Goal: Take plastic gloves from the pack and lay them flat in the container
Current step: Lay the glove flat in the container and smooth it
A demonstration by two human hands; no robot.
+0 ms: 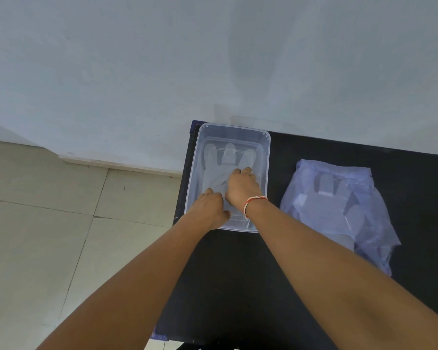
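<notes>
A clear plastic container (pixel 264 157) stands at the left end of the black table. A thin clear plastic glove (pixel 214 164) lies inside it, fingers pointing to the far wall. My right hand (pixel 242 186) rests palm down on the middle of the glove, fingers spread. At the container's near left corner, my left hand (pixel 210 209) presses on the glove's cuff end with fingers curled down. To the right lies the pack of gloves (pixel 339 210), a crumpled bluish clear bag with more gloves showing through it.
The black table (pixel 301 274) ends just left of the container, with tiled floor (pixel 48 236) below. A pale wall (pixel 213 59) runs close behind the table. A red and white band circles my right wrist.
</notes>
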